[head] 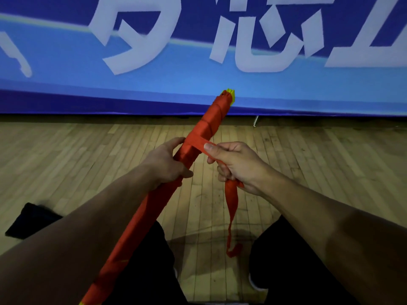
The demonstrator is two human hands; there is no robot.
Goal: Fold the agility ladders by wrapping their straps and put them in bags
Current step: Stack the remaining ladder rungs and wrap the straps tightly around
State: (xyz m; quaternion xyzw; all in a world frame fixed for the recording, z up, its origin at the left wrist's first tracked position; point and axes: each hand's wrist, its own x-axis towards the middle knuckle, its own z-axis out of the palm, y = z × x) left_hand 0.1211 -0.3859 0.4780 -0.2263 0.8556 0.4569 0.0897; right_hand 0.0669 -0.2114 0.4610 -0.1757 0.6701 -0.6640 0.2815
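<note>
A bundled agility ladder [211, 119], its yellow rungs stacked and wound in red strap, slants from the bottom left up to the centre; yellow rung ends show at its far tip. My left hand [167, 164] grips the bundle around its middle. My right hand [235, 166] pinches the loose red strap [231, 201] just beside the bundle, pulled taut from the last wrap. The strap's free tail hangs down from my fist toward the floor between my knees.
I sit over a wooden floor [319, 164], my legs in dark trousers at the bottom. A dark bag [30, 219] lies on the floor at the left. A blue banner [66, 69] with large white characters stands along the far edge.
</note>
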